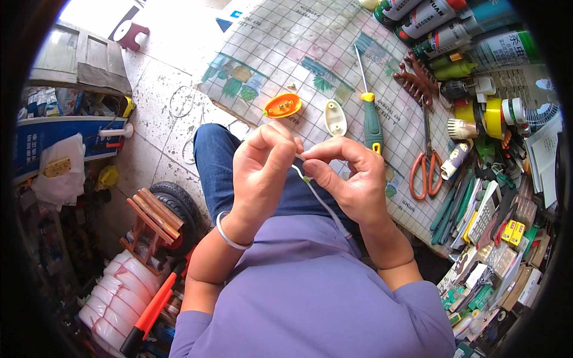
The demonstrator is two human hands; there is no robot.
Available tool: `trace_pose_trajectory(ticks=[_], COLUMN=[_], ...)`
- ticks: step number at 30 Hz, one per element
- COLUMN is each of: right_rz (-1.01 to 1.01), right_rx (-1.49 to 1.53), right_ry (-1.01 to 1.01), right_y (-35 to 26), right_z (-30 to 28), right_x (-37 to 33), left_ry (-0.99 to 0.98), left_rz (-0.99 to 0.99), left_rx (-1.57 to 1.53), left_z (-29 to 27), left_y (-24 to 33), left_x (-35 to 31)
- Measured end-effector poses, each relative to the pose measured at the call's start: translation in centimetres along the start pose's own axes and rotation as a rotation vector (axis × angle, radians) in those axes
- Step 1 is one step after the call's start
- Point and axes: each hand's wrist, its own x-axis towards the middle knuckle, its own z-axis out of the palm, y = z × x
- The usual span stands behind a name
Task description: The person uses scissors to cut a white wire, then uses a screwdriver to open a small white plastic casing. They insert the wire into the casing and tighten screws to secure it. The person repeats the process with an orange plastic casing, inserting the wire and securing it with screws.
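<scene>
My left hand and my right hand meet above my lap, fingertips pinched together on the end of a thin white cable. The cable hangs down across my shirt, with a small green spot close to the fingers. Its very tip is hidden between the fingertips. Just beyond the hands, on the table, lies an orange oval shell with small metal parts inside. Beside it rests a cream oval shell, hollow side up. A small brass-coloured piece lies behind the orange shell. To the right is a green-and-yellow screwdriver.
The table wears a checked cover. Red-handled scissors, a brown claw clip, spray cans and tape rolls crowd its right side. Leftward on the floor stand a black wheel and a plastic-wrapped bundle.
</scene>
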Motion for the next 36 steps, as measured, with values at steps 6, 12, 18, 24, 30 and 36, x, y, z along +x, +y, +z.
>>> trace_pose_trajectory(ticks=[6, 12, 18, 24, 30, 36], right_rz=[0.054, 0.023, -0.1, -0.154, -0.14, -0.146], right_rx=[0.069, 0.014, -0.171, -0.293, -0.346, -0.4], right_ry=[0.066, 0.092, 0.165, 0.215, 0.194, 0.158], right_y=[0.4, 0.8, 1.1, -0.8, -2.8, -2.9], right_z=[0.2, -0.2, -0.7, -0.9, -0.8, -0.9], right_x=[0.1, 0.1, 0.8, 1.3, 1.6, 1.4], left_ry=[0.069, 0.091, -0.02, -0.038, -0.055, -0.046], left_rz=[-0.086, 0.396, 0.404, 0.275, 0.248, 0.264], left_rx=[0.041, 1.089, 1.579, 1.085, 1.043, 1.126], left_z=[-0.4, -3.5, -4.9, -2.6, -1.4, -0.6], left_y=[0.1, 1.1, -0.2, 1.4, 3.0, 3.8], left_x=[-0.3, 1.8, 3.5, 2.5, 1.3, 0.8])
